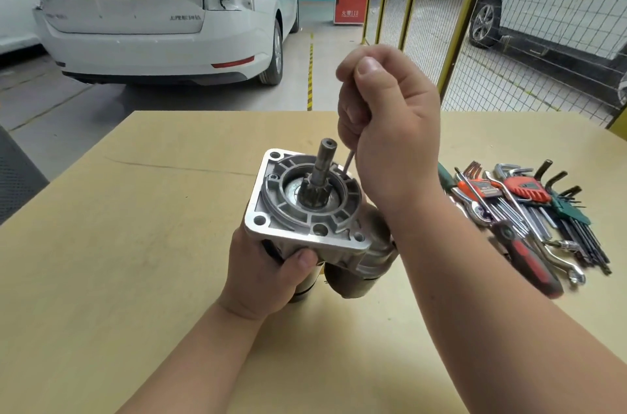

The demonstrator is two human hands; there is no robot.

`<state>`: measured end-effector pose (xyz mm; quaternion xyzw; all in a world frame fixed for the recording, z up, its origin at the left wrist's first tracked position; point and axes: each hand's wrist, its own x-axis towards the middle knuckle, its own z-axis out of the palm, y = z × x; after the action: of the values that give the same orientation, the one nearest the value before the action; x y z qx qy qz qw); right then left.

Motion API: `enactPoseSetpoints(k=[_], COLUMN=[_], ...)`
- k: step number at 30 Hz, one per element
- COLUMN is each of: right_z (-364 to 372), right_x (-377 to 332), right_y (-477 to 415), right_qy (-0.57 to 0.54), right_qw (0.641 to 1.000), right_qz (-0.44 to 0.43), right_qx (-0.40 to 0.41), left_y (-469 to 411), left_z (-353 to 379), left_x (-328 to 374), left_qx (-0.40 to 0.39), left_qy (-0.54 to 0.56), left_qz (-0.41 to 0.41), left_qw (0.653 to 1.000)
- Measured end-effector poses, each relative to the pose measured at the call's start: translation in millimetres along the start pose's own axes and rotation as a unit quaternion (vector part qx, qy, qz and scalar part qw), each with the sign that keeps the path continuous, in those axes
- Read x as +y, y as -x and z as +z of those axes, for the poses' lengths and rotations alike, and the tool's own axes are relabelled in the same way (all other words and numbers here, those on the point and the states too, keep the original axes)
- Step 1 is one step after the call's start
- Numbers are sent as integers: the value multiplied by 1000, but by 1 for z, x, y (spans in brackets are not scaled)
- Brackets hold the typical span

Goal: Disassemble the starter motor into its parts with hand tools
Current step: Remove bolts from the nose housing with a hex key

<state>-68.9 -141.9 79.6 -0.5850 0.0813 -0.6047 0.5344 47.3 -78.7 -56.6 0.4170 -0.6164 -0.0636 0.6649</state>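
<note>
At frame centre the left hand [268, 274] clamps the heavy, smooth-cast starter motor [307, 210] below its flange, right hand [386, 128] fingers closed around a thin hex key [349, 161].

Two bare forearms in shot, no sleeves showing anywhere up to the frame edge, nothing on either wrist. The left hand [263, 273] is ungloved, fingers broad, thumbnail cut short and plain. The right hand [390, 128] is ungloved too, thumbnail short and unpainted, no rings on the fingers that show.
</note>
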Motion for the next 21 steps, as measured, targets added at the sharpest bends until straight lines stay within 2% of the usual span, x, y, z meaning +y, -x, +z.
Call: enactPoseSetpoints(k=[2, 5, 10, 12, 14, 17, 21], right_z=[1, -2, -8, -2, 6, 9, -1], right_x=[-1, -5, -19, -17, -11, -6, -10], right_y=[3, 0, -4, -2, 1, 1, -5], right_qy=[17, 43, 95, 157, 172, 154, -14], right_qw=[1000, 998, 983, 977, 979, 984, 989], right_qz=[-16, 28, 82, 62, 39, 20, 108], right_qx=[-9, -34, -133, -129, -105, -82, -101], left_y=[0, 0, 0, 1, 0, 0, 0], left_z=[0, 0, 0, 0, -1, 0, -1], left_x=[1, 1, -1, -1, -1, 0, 2], left_qx=[-2, -12, -13, -13, -15, -15, -19], left_qy=[6, -2, 0, 2, -3, -4, 6], left_qz=[-5, 0, -2, -3, -3, -2, 4], left_qw=[1000, 1000, 1000, 1000, 1000, 1000, 1000])
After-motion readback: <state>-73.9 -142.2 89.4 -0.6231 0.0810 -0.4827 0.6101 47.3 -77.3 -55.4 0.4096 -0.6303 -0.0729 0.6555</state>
